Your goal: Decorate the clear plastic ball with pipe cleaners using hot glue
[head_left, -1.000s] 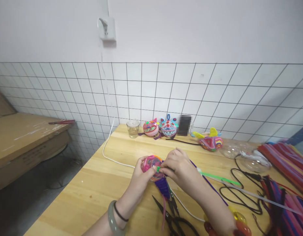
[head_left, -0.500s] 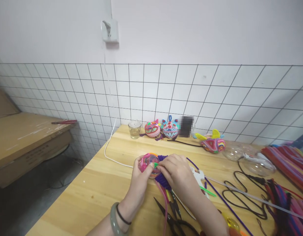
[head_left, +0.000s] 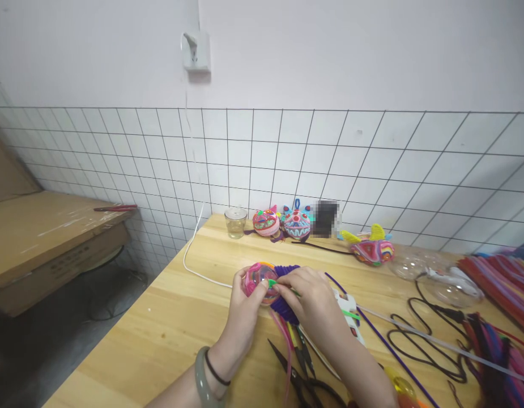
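My left hand [head_left: 243, 309] is closed around a clear plastic ball [head_left: 257, 274], partly wrapped in pink, orange and purple pipe cleaners. The purple coils [head_left: 288, 313] cover its right side. My right hand [head_left: 312, 297] pinches a green pipe cleaner [head_left: 272, 283] against the ball's front, with the left thumb pressing beside it. A green length [head_left: 352, 315] shows past the right wrist; whether it is the same piece is hidden by the hand. A pink strand [head_left: 286, 340] hangs below the ball. Black-handled scissors [head_left: 302, 388] lie beneath, between my forearms.
Along the wall stand a glass cup [head_left: 235, 222] and decorated ornaments [head_left: 296, 223], with a fish-like one [head_left: 373, 250] farther right. Clear plastic balls [head_left: 452, 292], a black cord [head_left: 431, 345] and pipe cleaner bundles [head_left: 503, 283] lie right. A white device [head_left: 350, 303] sits behind my right forearm.
The green length beyond my right wrist has swung up and left, and less of it shows. Both hands stay at the ball. The view has shifted slightly.
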### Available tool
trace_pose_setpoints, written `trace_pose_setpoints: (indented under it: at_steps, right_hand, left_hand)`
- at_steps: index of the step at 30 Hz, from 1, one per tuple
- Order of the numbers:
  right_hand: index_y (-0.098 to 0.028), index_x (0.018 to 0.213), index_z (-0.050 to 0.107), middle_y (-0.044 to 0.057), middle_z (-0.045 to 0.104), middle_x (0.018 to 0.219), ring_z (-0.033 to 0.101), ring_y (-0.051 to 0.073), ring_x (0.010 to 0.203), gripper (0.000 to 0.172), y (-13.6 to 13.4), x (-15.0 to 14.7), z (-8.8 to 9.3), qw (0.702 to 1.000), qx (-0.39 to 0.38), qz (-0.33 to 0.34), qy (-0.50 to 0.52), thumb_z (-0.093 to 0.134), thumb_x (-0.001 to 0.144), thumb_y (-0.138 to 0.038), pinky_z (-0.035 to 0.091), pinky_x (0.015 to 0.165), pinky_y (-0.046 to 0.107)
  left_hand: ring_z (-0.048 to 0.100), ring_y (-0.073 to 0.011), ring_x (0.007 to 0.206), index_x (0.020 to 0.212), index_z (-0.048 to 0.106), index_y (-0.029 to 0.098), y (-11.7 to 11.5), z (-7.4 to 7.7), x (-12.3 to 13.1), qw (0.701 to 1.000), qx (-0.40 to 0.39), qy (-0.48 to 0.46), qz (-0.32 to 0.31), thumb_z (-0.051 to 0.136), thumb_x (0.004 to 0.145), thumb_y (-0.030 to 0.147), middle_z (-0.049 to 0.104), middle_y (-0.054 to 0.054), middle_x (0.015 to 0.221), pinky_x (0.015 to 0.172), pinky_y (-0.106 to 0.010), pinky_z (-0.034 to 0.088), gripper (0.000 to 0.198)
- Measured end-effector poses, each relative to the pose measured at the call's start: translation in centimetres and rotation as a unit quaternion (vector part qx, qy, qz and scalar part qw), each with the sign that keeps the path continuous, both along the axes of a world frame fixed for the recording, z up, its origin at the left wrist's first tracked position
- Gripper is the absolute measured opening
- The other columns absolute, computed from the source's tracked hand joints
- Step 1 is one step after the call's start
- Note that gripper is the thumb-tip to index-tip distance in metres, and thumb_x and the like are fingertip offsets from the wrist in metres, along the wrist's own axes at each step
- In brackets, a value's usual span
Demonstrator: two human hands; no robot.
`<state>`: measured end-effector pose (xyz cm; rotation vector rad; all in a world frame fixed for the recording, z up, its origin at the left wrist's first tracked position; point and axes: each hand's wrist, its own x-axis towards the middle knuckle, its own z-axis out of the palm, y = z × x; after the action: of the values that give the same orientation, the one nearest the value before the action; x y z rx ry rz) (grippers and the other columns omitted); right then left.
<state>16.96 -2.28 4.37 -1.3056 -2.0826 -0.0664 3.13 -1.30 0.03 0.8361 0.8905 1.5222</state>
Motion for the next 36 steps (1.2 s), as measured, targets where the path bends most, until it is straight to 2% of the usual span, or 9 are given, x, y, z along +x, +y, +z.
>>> trace_pose_setpoints:
  at_steps: [7, 16, 36]
  right_hand:
    - [-0.021, 0.081, 0.069, 0.004, 0.070, 0.082, 0.060, 0.021, 0.079, 0.016, 0.1, 0.1, -0.1, 1.000, 0.013, 0.007, -0.016, 0.057, 0.092, -0.026, 0.037, 0.070, 0.033]
    - [-0.020, 0.087, 0.069, 0.005, 0.069, 0.084, 0.059, 0.021, 0.081, 0.016, 0.0, -0.1, -0.2, 0.999, 0.035, 0.009, -0.040, 0.054, 0.091, -0.019, 0.037, 0.071, 0.033]
    - [-0.018, 0.076, 0.067, 0.006, 0.067, 0.073, 0.057, 0.022, 0.073, 0.024, -0.5, -1.8, -0.9, 0.997, 0.072, -0.039, -0.004, 0.049, 0.090, -0.017, 0.036, 0.069, 0.034]
  left_hand:
    - [0.061, -0.0209, 0.098, 0.106, 0.053, 0.019, 0.1, 0.1, 0.1, 1.000, -0.012, -0.003, 0.019, 0.072, 0.071, 0.033, 0.065, -0.007, 0.104, 0.088, -0.035, 0.047, 0.042]
    - [0.062, -0.0215, 0.098, 0.102, 0.056, 0.018, 0.1, 0.2, 0.2, 0.999, -0.030, -0.006, 0.032, 0.073, 0.069, 0.034, 0.066, -0.007, 0.102, 0.088, -0.035, 0.047, 0.040]
    - [0.064, -0.0196, 0.095, 0.104, 0.052, 0.020, -0.5, 0.2, 0.5, 0.998, -0.007, 0.024, 0.060, 0.071, 0.072, 0.034, 0.065, -0.005, 0.101, 0.085, -0.033, 0.049, 0.039]
